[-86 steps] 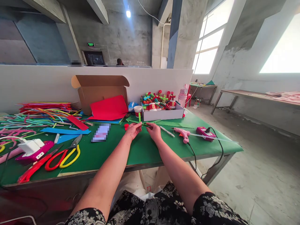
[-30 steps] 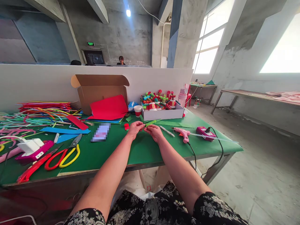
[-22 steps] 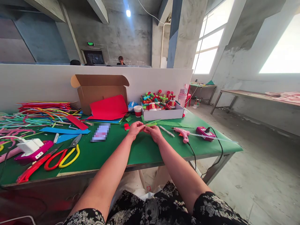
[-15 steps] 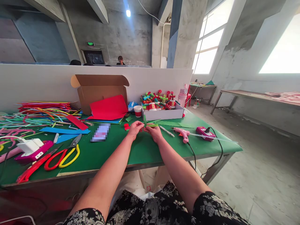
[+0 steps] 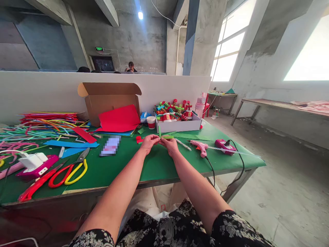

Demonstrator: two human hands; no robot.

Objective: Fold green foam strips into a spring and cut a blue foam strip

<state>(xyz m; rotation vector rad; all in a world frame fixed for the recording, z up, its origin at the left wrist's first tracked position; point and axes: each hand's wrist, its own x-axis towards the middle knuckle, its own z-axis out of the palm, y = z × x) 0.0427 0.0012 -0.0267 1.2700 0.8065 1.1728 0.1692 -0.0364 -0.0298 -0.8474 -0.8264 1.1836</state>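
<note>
My left hand point(image 5: 149, 143) and my right hand point(image 5: 170, 145) meet close together above the table, both pinching green paper strips. One green strip point(image 5: 159, 131) stands up at the fingertips, and a lighter green strip point(image 5: 168, 137) points right over my right fingers. The two strips meet at a corner between my fingertips; whether they are joined there I cannot tell. Just left of my left hand lies a small red piece point(image 5: 139, 139). Behind the hands, more green strips point(image 5: 195, 136) lie flat. A white pen-like stick point(image 5: 183, 144) rests right of my right hand.
A pink glue gun point(image 5: 202, 146) with its cord lies at right by a magenta power socket point(image 5: 224, 146). Scissors point(image 5: 74, 169), a phone point(image 5: 110, 145) and colourful pipe cleaners point(image 5: 43, 128) spread left. A white box point(image 5: 178, 126) of finished crafts and a paper cup point(image 5: 151, 122) stand behind.
The upright green strip has turned slightly between my fingertips and stands straighter. My hands stay in nearly the same place. The person in the background has shifted posture.
</note>
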